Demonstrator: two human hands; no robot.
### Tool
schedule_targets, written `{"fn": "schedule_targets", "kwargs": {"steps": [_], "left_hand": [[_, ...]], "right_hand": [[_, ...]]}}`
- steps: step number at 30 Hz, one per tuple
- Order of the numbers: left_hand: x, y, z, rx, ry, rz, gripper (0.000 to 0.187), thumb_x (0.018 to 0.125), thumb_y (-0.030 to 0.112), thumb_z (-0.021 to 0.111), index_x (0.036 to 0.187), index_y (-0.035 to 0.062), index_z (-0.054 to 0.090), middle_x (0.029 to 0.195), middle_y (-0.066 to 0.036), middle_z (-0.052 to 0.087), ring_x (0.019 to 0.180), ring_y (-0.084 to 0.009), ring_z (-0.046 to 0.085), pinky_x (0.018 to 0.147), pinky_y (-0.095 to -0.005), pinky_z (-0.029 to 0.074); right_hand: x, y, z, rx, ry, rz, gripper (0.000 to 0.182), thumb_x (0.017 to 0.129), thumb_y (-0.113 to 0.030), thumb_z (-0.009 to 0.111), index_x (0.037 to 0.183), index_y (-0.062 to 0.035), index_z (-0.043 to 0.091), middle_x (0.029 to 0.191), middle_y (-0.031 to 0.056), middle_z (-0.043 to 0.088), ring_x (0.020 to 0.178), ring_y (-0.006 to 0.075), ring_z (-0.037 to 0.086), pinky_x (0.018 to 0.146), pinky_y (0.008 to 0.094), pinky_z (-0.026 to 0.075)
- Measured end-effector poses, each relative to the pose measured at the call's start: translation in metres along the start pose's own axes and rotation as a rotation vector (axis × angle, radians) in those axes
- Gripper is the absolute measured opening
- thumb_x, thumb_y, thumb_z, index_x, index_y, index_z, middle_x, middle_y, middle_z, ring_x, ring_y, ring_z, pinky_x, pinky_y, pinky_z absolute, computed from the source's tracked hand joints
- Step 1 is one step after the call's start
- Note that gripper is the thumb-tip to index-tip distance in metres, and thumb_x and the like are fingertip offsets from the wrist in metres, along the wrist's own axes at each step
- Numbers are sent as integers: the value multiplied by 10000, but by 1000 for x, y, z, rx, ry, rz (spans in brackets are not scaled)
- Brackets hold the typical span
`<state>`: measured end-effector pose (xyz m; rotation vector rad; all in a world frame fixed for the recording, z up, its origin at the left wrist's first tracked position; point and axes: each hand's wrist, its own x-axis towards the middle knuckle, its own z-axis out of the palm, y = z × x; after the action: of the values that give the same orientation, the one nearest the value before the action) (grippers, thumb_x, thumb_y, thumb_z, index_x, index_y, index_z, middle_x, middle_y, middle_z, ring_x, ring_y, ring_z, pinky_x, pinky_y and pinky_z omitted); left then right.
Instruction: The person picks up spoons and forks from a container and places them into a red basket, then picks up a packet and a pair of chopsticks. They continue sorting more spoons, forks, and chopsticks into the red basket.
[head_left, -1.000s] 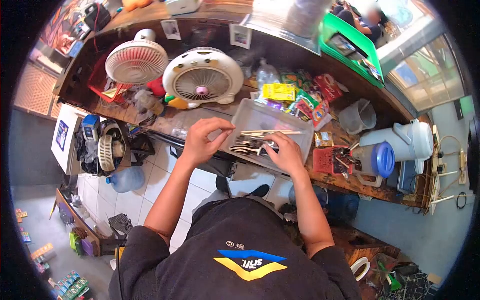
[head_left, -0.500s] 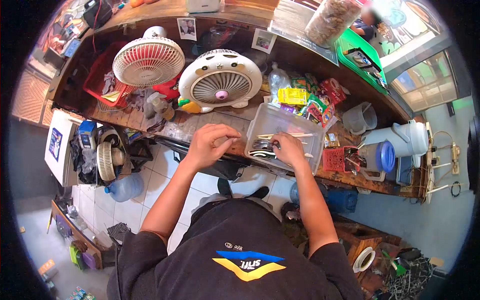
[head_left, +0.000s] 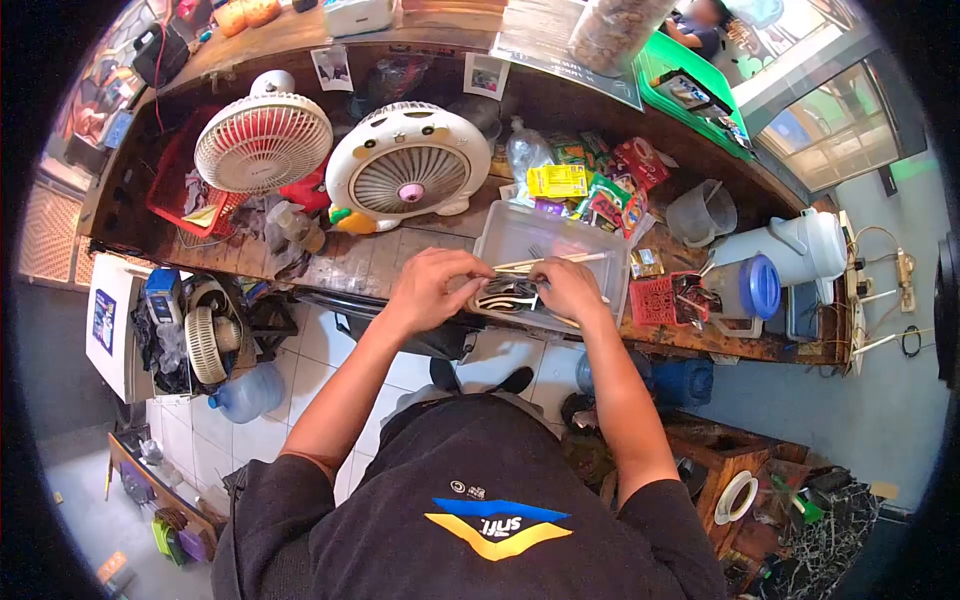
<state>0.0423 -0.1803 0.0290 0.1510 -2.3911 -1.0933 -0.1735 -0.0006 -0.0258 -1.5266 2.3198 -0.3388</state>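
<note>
A clear plastic container (head_left: pixel 618 262) sits near the front edge of the wooden counter. Inside it lie chopsticks (head_left: pixel 520 267) and several pieces of cutlery (head_left: pixel 508 298), some dark and some shiny. My left hand (head_left: pixel 435 288) is at the container's left side, thumb and fingers pinched together at its rim; what is between them is too small to make out. My right hand (head_left: pixel 568 290) reaches inside over the cutlery with its fingers closed at the tips. Whatever they grip is hidden by the hand.
Two fans, one white with a round cage (head_left: pixel 263 148) and one with an animal face (head_left: pixel 408 165), stand behind my left hand. Colourful packets (head_left: pixel 600 195) lie behind the container. A red basket (head_left: pixel 655 300), a blue-lidded tub (head_left: pixel 740 290) and a white jug (head_left: pixel 785 247) stand right.
My left hand has moved right to the container's edge and its fingers have pinched closed. My right hand has shifted slightly left over the cutlery. The camera view has turned a little.
</note>
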Motion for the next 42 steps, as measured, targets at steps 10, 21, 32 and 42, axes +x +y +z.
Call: {"fn": "schedule_targets", "kwargs": {"steps": [10, 21, 32, 42], "left_hand": [[11, 4, 26, 10, -43, -37, 102, 885, 125, 741, 985, 105, 743, 946, -61, 755, 911, -293, 719, 849, -412, 536], [28, -5, 72, 334, -203, -266, 132, 894, 239, 730, 968, 132, 751, 920, -75, 751, 847, -318, 728, 839, -430, 529], [29, -28, 112, 684, -387, -207, 125, 847, 255, 751, 910, 147, 760, 766, -99, 750, 773, -297, 730, 880, -447, 460], [31, -31, 118, 599, -366, -316, 102, 863, 217, 723, 931, 168, 781, 816, -109, 761, 792, -299, 730, 883, -446, 454]], "right_hand": [[1, 3, 3, 129, -15, 18, 140, 886, -112, 629, 966, -100, 743, 1030, 119, 733, 998, 341, 703, 873, 475, 550], [-30, 9, -30, 450, 409, 17, 132, 925, -67, 679, 1056, -53, 668, 1035, 106, 690, 911, 316, 700, 817, 407, 556], [-57, 6, -51, 656, 676, -40, 127, 878, 40, 701, 988, -4, 654, 976, 112, 676, 847, 237, 691, 769, 328, 554], [-65, 1, -58, 663, 726, -113, 154, 851, 74, 713, 975, -13, 688, 982, 84, 695, 861, 176, 679, 767, 286, 539]]}}
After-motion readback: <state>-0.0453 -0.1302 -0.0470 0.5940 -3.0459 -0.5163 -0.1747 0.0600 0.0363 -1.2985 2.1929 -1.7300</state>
